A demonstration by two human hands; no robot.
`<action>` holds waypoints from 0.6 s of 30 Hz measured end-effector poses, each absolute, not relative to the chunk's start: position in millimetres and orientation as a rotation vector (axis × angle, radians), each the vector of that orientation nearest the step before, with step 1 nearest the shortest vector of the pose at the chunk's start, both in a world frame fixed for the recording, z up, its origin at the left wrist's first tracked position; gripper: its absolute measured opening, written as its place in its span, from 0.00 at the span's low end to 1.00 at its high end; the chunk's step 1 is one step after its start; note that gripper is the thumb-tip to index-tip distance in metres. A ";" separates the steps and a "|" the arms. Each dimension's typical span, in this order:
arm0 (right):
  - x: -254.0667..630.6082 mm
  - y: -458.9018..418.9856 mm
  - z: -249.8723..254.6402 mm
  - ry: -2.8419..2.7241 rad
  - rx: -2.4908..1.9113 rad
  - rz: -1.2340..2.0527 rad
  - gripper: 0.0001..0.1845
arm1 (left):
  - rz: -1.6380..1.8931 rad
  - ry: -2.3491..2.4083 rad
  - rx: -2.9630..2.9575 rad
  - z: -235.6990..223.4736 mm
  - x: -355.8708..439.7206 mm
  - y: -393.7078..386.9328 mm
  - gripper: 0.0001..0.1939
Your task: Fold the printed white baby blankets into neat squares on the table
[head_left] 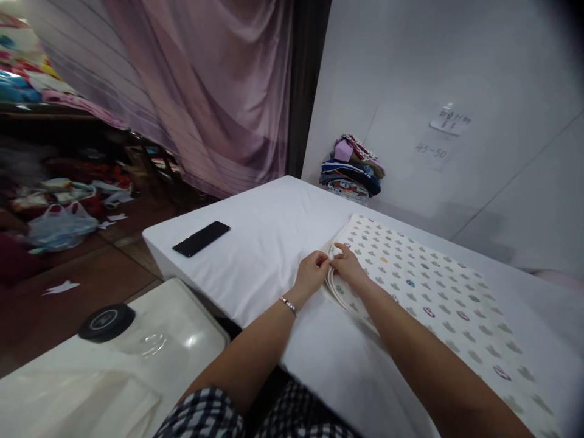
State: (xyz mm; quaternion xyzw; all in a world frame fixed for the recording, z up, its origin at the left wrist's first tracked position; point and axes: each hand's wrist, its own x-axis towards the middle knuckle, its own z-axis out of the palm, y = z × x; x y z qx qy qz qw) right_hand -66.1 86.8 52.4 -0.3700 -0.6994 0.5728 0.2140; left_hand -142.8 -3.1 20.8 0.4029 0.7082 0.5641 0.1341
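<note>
A white cloth point(424, 286) printed with small grey and coloured shapes lies spread over the white table point(269, 237). Both hands meet at its left edge, where the fabric is gathered into folds. My left hand point(312, 272), with a thin bracelet at the wrist, pinches the folded edge with closed fingers. My right hand point(347, 265) presses against it from the other side, fingers also closed on the same edge. The fingertips of the two hands touch.
A black phone point(201, 238) lies on the table to the left. A stack of folded clothes point(352, 167) sits at the far edge by the wall. A white surface with a black round object point(106, 322) stands at lower left. Bags and clutter cover the floor.
</note>
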 end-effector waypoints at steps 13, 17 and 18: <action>-50.6 91.6 34.6 -1.676 -0.968 1.791 0.37 | 1.115 2.630 1.095 22.2 -161.6 -8.4 0.09; -49.1 88.0 38.8 -1.689 -0.988 1.806 0.37 | 0.844 2.707 1.226 16.9 -158.8 -6.3 0.11; -48.9 86.8 40.0 -1.703 -1.003 1.801 0.37 | 0.814 2.720 1.243 15.8 -158.1 -5.4 0.10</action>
